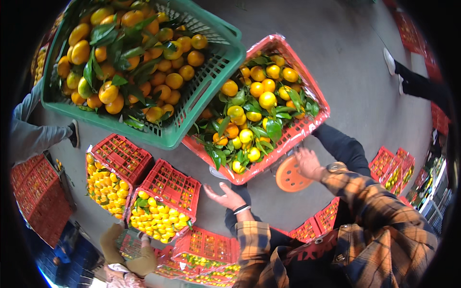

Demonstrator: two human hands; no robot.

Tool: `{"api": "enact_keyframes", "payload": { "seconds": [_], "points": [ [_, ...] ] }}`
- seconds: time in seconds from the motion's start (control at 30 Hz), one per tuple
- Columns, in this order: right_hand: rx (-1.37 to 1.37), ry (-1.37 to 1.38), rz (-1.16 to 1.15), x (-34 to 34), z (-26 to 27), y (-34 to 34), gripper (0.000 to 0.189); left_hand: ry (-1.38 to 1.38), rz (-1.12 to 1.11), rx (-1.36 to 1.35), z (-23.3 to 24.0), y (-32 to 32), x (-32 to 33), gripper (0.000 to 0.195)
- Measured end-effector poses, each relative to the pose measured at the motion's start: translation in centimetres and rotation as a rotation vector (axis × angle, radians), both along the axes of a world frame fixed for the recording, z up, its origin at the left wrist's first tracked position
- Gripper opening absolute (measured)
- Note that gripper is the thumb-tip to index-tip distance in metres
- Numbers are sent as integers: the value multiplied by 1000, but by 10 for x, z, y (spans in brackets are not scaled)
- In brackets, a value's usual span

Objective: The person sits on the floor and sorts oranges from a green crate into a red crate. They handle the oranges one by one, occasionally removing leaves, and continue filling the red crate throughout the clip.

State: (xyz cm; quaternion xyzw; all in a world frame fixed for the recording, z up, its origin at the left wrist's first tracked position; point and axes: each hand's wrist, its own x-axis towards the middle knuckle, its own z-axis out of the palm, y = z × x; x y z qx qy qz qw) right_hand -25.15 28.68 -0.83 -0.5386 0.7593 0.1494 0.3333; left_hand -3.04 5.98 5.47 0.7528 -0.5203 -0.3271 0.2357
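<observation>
My left hand [225, 196] is spread and holds nothing, below the lower corner of a red plastic crate [288, 147]. My right hand [307, 163], fingers apart and empty, is over the edge of a round orange stool [292, 174] with holes in its seat. The red crate holds mandarins [267, 100] with green leaves and has clear film along its rim. A larger green plastic crate [205, 104], heaped with leafy mandarins [108, 92], overlaps the red crate's left side in the picture. Whether the two crates touch, I cannot tell.
Red crates of mandarins [162, 183] stand at the lower left, with more crates [205, 246] below. A person in brown sleeves [111, 244] is by them. Another person's leg [47, 138] shows at the left, and a walking person's leg [414, 84] at the right. Stacked red crates [392, 167] stand at the right.
</observation>
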Motion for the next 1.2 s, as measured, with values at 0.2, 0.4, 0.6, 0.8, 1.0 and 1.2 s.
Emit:
{"api": "enact_keyframes", "payload": {
  "seconds": [0.2, 0.4, 0.6, 0.8, 1.0, 1.2],
  "points": [
    [190, -388, 465, -6, -80, -20, 34, 145, 160, -98, -50, -82, 29, 53],
    [311, -651, 725, -4, -3, -55, 37, 201, 50, -198, -56, -131, 42, 45],
    [446, -968, 641, -60, -21, -129, 36, 223, 21, -279, -66, -147, 68, 42],
    [937, -1195, 352, -63, -16, -191, 40, 396, 1, -499, -4, -148, 39, 35],
    [556, -1199, 345, -97, 22, -181, 44, -557, -1529, -823, 214, -31, -116, 43],
    [312, -1246, 347, -62, 24, -152, 48, -847, -1896, -844, 244, 123, -170, 39]
  ]
}}
